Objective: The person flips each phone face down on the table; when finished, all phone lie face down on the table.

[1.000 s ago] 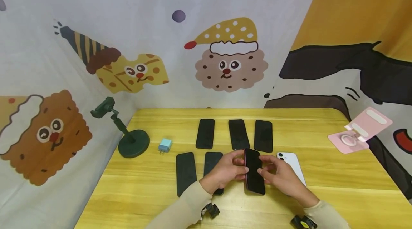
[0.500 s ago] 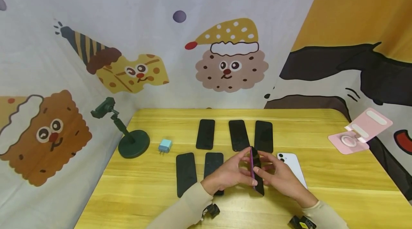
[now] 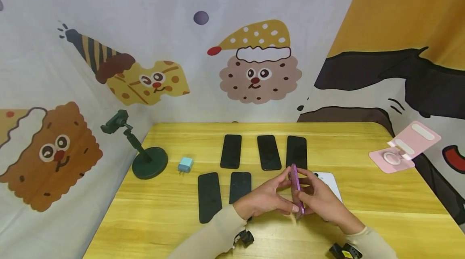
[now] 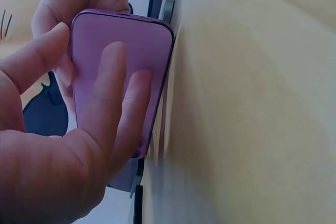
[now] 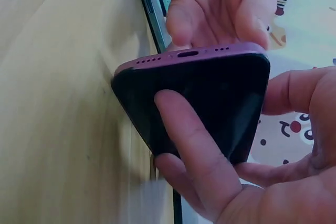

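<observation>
Left hand (image 3: 267,199) and right hand (image 3: 320,200) hold one purple phone (image 3: 296,182) between them, both pinching it with fingers and thumb. It is tipped up on its long edge, just to the left of the white phone (image 3: 329,181). Its purple back faces the left hand, with two fingers laid out along it; its dark screen faces the right hand, with a finger across the glass. The end with the charging port points toward the person. Whether the lower edge touches the table (image 3: 381,194), I cannot tell.

The white phone lies back up, partly covered by the right hand. Left of the white phone lie two dark phones, a near one (image 3: 241,186) partly under the left arm and an outer one (image 3: 209,194). Beyond the white phone and to its left, three more dark phones (image 3: 269,152) lie in a row. Well to the left of the white phone are a blue charger (image 3: 186,164) and, past it, a green stand (image 3: 150,163). To its right, farther back, sits a pink stand (image 3: 415,140).
</observation>
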`<control>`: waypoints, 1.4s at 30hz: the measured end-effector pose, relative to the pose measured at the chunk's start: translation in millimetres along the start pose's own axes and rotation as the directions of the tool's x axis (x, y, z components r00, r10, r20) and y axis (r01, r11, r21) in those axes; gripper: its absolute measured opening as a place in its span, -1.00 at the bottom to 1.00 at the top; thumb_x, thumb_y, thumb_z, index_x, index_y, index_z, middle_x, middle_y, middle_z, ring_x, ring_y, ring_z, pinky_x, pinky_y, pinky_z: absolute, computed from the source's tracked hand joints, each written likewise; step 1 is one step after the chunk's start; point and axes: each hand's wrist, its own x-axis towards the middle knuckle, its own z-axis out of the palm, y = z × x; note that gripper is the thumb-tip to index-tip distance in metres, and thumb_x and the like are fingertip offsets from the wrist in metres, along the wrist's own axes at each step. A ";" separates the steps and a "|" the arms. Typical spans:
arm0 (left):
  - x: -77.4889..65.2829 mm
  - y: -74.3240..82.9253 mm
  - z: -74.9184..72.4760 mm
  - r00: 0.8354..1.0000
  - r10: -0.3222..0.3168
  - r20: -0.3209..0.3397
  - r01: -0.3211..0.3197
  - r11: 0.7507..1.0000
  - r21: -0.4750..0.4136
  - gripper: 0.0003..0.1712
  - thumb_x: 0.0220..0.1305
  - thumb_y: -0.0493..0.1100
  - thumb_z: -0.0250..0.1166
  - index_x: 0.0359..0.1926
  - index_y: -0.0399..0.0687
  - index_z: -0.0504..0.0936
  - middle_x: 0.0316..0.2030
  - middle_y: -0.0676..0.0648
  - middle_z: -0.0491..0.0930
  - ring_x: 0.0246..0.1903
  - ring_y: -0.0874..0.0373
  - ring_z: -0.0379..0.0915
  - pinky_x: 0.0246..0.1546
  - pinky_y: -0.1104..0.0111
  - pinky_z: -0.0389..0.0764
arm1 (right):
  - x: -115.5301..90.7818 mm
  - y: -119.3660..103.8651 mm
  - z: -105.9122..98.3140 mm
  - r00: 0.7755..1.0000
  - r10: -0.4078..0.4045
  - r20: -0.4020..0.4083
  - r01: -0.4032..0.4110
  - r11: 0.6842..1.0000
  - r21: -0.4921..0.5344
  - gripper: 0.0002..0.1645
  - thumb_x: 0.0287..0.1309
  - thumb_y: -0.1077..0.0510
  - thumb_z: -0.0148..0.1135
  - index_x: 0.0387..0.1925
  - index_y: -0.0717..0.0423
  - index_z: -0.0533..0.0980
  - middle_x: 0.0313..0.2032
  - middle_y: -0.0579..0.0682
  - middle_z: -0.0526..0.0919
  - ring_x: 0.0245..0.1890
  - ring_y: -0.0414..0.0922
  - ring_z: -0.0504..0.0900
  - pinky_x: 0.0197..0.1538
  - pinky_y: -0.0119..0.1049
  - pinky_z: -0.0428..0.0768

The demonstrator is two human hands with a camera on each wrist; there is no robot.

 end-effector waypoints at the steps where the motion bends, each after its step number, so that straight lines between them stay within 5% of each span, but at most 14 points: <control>1: -0.1 -0.1 0.2 1.000 -0.004 -0.012 0.004 1.000 0.003 0.30 0.28 -0.47 0.45 0.69 0.61 -0.05 0.62 -0.14 0.17 -0.19 0.02 0.77 -0.12 0.07 0.81 | -0.3 -0.2 -0.9 1.000 0.004 -0.006 -0.004 1.000 0.004 -0.11 0.43 0.27 0.22 0.65 0.08 0.06 0.43 0.47 0.36 0.23 0.30 0.63 -0.30 -0.07 0.82; 12: -12.0 3.4 -2.5 0.990 0.034 -0.135 -0.024 0.997 0.073 0.01 0.37 -0.31 0.45 0.65 0.44 0.18 0.57 -0.03 0.30 0.04 0.11 0.72 -0.06 0.14 0.80 | -5.6 0.2 -6.2 0.998 -0.020 -0.063 0.026 0.996 0.085 -0.09 0.27 0.49 0.13 0.56 0.35 -0.02 0.44 0.54 0.31 0.30 0.33 0.56 -0.18 -0.07 0.80; 16: -16.3 2.9 -5.5 0.985 0.076 -0.157 -0.060 0.993 0.103 0.07 0.32 -0.31 0.48 0.64 0.50 0.16 0.52 -0.07 0.32 0.02 0.13 0.70 -0.10 0.17 0.80 | -10.0 -5.4 -6.3 0.994 -0.061 -0.096 0.071 0.992 0.102 -0.12 0.24 0.53 0.09 0.52 0.39 0.00 0.42 0.53 0.32 0.31 0.34 0.54 -0.08 -0.12 0.78; 22: -20.7 2.0 -8.8 0.990 0.095 -0.108 -0.091 0.995 0.039 0.39 0.19 -0.43 0.54 0.72 0.45 -0.15 0.31 -0.05 0.46 -0.12 0.08 0.73 -0.19 0.20 0.81 | -16.8 -16.2 -2.9 0.989 -0.113 -0.092 0.127 0.978 0.164 -0.15 0.25 0.53 0.07 0.50 0.37 -0.01 0.42 0.51 0.31 0.20 -0.13 0.64 -0.02 -0.16 0.76; 27: -24.7 1.8 -8.8 0.988 0.125 -0.089 -0.123 0.992 0.026 0.42 0.18 -0.49 0.51 0.71 0.52 -0.16 0.07 -0.07 0.55 -0.25 0.14 0.70 -0.24 0.24 0.81 | -20.7 -20.4 0.5 0.988 -0.138 -0.074 0.151 0.968 0.203 -0.10 0.28 0.54 0.06 0.56 0.32 -0.05 0.43 0.52 0.28 0.11 -0.38 0.63 -0.05 -0.13 0.78; 36: -27.1 3.8 -11.2 0.984 0.122 -0.127 -0.114 0.991 0.064 0.38 0.19 -0.50 0.50 0.69 0.55 -0.09 -0.03 -0.11 0.57 -0.29 0.13 0.70 -0.21 -0.04 0.82 | -14.8 -10.2 -1.7 0.993 -0.120 -0.022 0.122 0.971 0.205 0.13 0.28 0.52 0.13 0.70 0.04 -0.15 0.43 0.53 0.29 0.07 -0.13 0.73 -0.21 0.01 0.82; 42: -26.1 3.8 -11.8 0.978 0.139 -0.154 -0.110 0.977 0.184 0.42 0.17 -0.46 0.55 0.73 0.40 -0.17 -0.17 -0.11 0.59 -0.36 0.13 0.72 -0.28 0.18 0.82 | -8.0 -1.3 -6.2 0.994 -0.106 0.012 0.104 0.987 0.124 0.13 0.27 0.48 0.24 0.71 0.06 -0.09 0.15 0.43 0.45 -0.15 -0.09 0.74 -0.30 -0.04 0.81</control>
